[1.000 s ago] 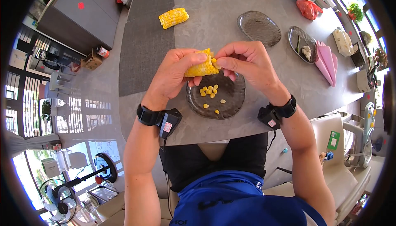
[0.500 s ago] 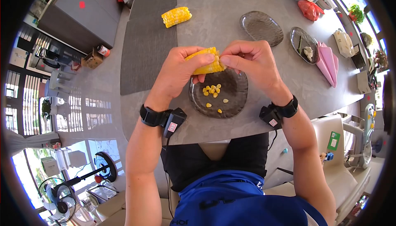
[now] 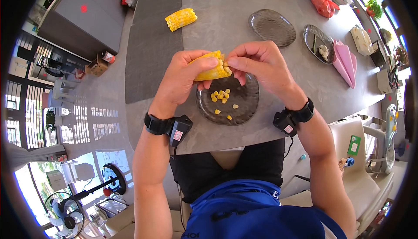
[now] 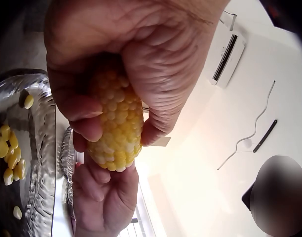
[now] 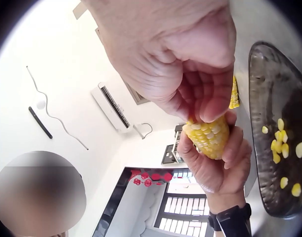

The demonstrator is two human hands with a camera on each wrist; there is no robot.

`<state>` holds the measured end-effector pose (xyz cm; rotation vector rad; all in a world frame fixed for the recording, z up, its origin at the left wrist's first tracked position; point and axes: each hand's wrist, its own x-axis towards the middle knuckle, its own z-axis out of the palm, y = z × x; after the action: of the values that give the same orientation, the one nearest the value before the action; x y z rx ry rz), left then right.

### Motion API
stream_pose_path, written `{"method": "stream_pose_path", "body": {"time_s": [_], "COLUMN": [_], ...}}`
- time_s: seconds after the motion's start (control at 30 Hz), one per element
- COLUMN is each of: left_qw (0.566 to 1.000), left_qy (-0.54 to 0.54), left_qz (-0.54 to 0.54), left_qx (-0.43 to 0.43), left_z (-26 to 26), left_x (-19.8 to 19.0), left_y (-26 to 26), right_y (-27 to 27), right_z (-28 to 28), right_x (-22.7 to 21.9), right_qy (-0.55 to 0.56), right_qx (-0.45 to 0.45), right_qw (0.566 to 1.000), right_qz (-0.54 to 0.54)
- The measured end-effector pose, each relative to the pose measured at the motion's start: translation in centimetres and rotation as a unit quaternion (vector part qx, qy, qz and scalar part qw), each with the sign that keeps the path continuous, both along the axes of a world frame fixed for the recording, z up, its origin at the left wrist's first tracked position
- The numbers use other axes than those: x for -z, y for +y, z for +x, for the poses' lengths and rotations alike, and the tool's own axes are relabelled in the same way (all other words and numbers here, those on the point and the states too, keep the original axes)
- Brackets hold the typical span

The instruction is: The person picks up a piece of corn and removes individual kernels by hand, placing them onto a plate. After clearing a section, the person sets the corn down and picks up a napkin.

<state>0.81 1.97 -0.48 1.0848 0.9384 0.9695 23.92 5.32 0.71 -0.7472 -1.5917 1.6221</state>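
Note:
A piece of corn on the cob [image 3: 210,72] is gripped in my left hand [image 3: 179,75], thumb on top and fingers curled beneath. My right hand [image 3: 263,67] pinches with thumb and forefinger at the cob's right end, among its kernels [image 5: 208,134]. What sits between those fingertips is mostly hidden. Below both hands lies a dark, wavy-rimmed plate [image 3: 249,108], where several loose yellow kernels [image 3: 224,101] are clustered and a few lie apart. In the left wrist view the cob [image 4: 116,118] shows full rows of kernels on its near side.
A second corn piece [image 3: 180,20] lies at the edge of a dark grey mat [image 3: 152,56]. Farther back are an empty dark plate [image 3: 273,27], a plate with food scraps [image 3: 310,34], a pink cloth [image 3: 346,67] and a red bag [image 3: 324,6]. The table's front edge faces me.
My right fingertips stay at the cob's end and shift slightly there. The view drifts a little; the loose kernels on the plate keep the same arrangement.

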Motion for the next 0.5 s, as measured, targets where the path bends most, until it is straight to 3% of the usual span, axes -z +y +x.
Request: {"method": "stream_pose_path", "body": {"time_s": [0.5], "left_qw": [1.0], "left_qy": [0.006], "left_qz": [0.007], "left_qx": [-0.009], "left_z": [-0.2], "left_x": [0.45], "left_y": [0.09], "right_y": [-0.11], "right_z": [-0.26], "right_x": [1.03], "right_qy": [-0.055], "right_qx": [0.034], "right_qw": [0.99], "right_qz": [0.127]}}
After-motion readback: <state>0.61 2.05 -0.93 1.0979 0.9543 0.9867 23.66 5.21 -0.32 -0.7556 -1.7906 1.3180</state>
